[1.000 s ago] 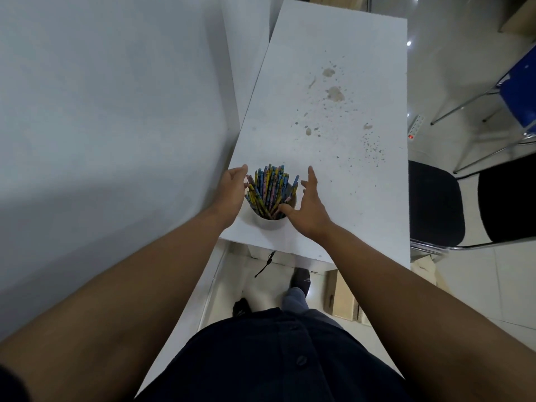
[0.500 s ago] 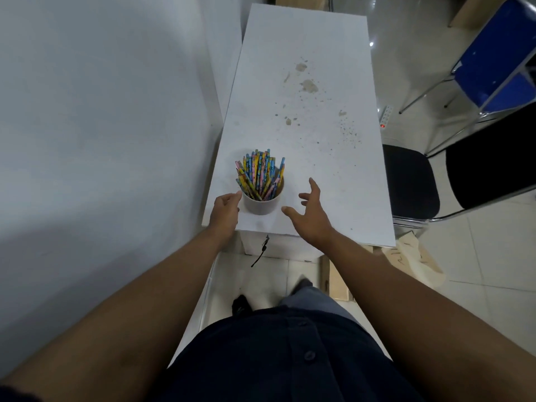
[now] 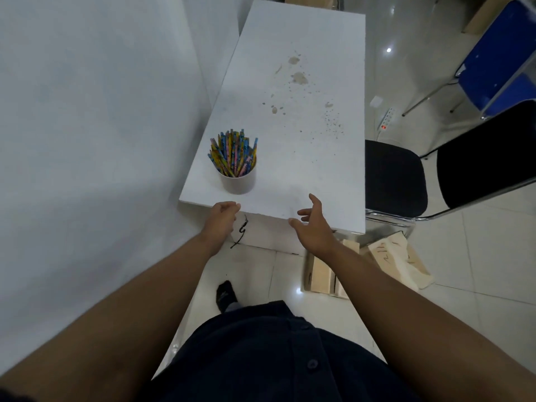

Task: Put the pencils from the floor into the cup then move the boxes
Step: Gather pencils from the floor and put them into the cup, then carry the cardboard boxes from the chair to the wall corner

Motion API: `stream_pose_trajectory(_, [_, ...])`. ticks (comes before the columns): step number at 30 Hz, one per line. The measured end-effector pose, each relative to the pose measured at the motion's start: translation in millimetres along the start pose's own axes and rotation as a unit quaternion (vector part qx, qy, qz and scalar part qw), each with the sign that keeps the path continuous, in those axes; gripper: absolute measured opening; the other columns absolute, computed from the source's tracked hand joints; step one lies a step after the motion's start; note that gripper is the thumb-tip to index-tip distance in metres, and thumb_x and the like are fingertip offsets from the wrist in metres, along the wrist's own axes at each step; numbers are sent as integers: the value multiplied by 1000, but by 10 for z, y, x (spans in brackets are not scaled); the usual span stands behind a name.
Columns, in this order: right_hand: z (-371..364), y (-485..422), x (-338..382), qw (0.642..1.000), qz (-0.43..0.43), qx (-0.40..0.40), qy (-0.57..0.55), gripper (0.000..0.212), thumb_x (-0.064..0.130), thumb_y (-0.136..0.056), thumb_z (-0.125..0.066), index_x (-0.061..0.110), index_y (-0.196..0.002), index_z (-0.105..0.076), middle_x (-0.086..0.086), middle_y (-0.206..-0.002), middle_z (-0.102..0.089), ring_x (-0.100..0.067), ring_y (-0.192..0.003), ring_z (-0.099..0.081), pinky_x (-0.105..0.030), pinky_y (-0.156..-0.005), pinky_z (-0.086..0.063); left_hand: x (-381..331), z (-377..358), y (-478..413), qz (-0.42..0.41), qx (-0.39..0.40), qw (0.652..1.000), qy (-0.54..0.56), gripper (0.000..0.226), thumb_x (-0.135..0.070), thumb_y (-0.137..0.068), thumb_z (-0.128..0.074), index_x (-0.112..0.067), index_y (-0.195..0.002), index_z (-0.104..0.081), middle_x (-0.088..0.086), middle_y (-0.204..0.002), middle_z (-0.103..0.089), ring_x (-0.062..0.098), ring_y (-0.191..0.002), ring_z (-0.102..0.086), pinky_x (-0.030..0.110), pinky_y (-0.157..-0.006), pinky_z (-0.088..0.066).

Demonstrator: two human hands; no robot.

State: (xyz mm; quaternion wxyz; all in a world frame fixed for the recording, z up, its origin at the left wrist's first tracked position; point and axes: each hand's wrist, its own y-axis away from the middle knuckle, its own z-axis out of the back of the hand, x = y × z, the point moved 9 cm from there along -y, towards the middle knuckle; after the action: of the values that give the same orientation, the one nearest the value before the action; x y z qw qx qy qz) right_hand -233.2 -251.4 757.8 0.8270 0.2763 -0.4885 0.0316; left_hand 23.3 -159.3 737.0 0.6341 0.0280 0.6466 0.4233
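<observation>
A pale cup (image 3: 239, 182) full of several colourful pencils (image 3: 233, 153) stands near the front left corner of the white table (image 3: 293, 117). My left hand (image 3: 222, 217) hovers at the table's front edge, fingers loosely curled, holding nothing. My right hand (image 3: 314, 224) is to its right, fingers spread and empty, just off the edge. On the floor below the table's front right lie cardboard boxes (image 3: 320, 272), partly hidden by my right arm, and a flattened one (image 3: 398, 258) with writing.
A white wall runs along the left. A black chair (image 3: 393, 178) stands against the table's right side, a blue chair (image 3: 499, 56) further back. A power strip (image 3: 387, 118) lies on the tiled floor. A black cord (image 3: 240, 232) hangs under the table's front.
Both hands let go of the cup and drew back from its sides to the table's front edge. The cup stays on the table.
</observation>
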Motion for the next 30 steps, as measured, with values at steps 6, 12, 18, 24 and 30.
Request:
stream_pose_trajectory(6, [635, 433, -594, 999, 8, 4, 30, 85, 28, -99, -69, 34, -164, -14, 3, -131, -55, -15, -117, -55, -16, -75, -45, 345, -690, 644, -8, 13, 1000, -25, 28, -31, -102, -63, -19, -128, -60, 0, -117, -64, 14, -103, -62, 35, -90, -53])
stream_pose_trajectory(12, [1086, 805, -1084, 1000, -8, -16, 22, 82, 20, -98, -67, 29, -164, -20, 0, -129, -58, -9, -105, -59, -21, -79, -48, 694, -1195, 1228, -21, 33, 999, -30, 26, -27, -102, -65, -20, -127, -63, 0, -119, -66, 12, -107, -64, 35, -91, -55])
stream_pose_trajectory(18, [1243, 1132, -1371, 999, -11, -31, -9, 81, 15, -97, -65, 27, -165, -21, 1, -126, -60, -16, -111, -59, -26, -84, -49, 970, -1274, 1585, -7, 42, 999, -32, 17, -27, -100, -67, -27, -117, -64, -1, -118, -67, 17, -112, -65, 42, -97, -56])
stream_pose_trajectory(24, [1334, 1495, -1638, 997, -22, -66, -18, 80, 16, -97, -66, 31, -164, -23, 3, -120, -61, -18, -110, -62, -38, -93, -56, 1012, -1243, 1771, -9, 65, 996, -52, 16, -27, -101, -66, -26, -117, -64, 2, -121, -67, 18, -113, -67, 44, -100, -56])
stream_pose_trajectory(30, [1366, 1973, -1905, 995, -20, -99, -19, 78, 13, -95, -68, 37, -159, -29, 9, -113, -62, -7, -95, -64, -24, -72, -54, 1207, -1243, 1921, -9, 89, 994, -62, 20, -25, -102, -65, -21, -122, -64, 2, -119, -67, 19, -111, -68, 44, -99, -54])
